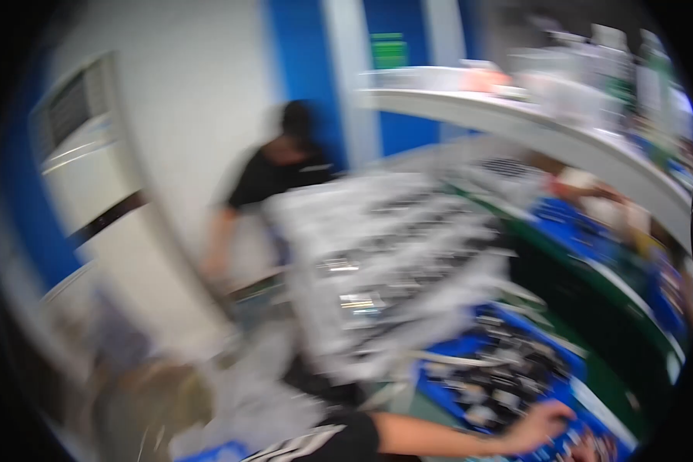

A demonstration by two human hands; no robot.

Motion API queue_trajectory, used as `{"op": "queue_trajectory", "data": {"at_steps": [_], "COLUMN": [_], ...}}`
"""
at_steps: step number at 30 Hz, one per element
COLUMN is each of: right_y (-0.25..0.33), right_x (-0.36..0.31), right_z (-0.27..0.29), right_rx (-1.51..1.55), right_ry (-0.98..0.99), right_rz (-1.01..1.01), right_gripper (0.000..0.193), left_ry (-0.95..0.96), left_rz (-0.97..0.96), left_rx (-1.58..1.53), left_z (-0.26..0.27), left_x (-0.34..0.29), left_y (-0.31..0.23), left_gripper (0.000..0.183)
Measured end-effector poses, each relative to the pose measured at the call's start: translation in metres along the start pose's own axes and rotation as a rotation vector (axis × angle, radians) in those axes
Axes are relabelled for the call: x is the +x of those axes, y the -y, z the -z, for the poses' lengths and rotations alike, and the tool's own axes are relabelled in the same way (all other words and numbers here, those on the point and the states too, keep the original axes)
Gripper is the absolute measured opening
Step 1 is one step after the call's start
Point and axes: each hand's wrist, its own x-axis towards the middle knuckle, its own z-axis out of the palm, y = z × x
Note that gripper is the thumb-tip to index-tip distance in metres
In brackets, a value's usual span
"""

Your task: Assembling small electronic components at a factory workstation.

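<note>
The whole view is smeared by motion. My left arm, in a black sleeve with white stripes, reaches from the lower edge toward the lower right. My left hand (537,428) is over a blue tray (622,445) of small parts, its fingers bent but blurred. Close beside it, a small part of my right hand (585,449) shows at the bottom edge, its fingers not distinct. Just beyond my left hand stands a blue bin (441,379) filled with small black and silvery parts (500,369). Whether either hand holds anything cannot be made out.
Beyond the bin lies a large pale stack of trays or bagged parts (393,254). A person in black (281,169) stands behind it. A white shelf (531,119) with bottles and containers spans the right. A tall white cabinet-like unit (142,269) stands left.
</note>
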Motion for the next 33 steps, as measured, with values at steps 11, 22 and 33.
{"op": "queue_trajectory", "data": {"at_steps": [11, 22, 33], "right_y": [0.032, 0.044, 0.012], "right_x": [0.010, -0.007, 0.005], "right_z": [-0.017, -0.012, -0.032], "right_rx": [-0.004, 0.065, 0.104], "right_ry": [0.329, 0.133, -0.059], "right_rz": [0.204, 0.137, 0.265], "right_gripper": [0.010, 0.011, 0.017], "left_ry": [0.067, 0.058, 0.194], "left_rz": [0.226, 0.231, 0.236], "left_rx": [-0.163, -0.069, -0.221], "left_z": [0.020, 0.019, 0.012], "left_x": [-0.018, -0.022, -0.022], "left_y": [-0.026, -0.027, -0.028], "left_gripper": [0.017, 0.019, 0.028]}}
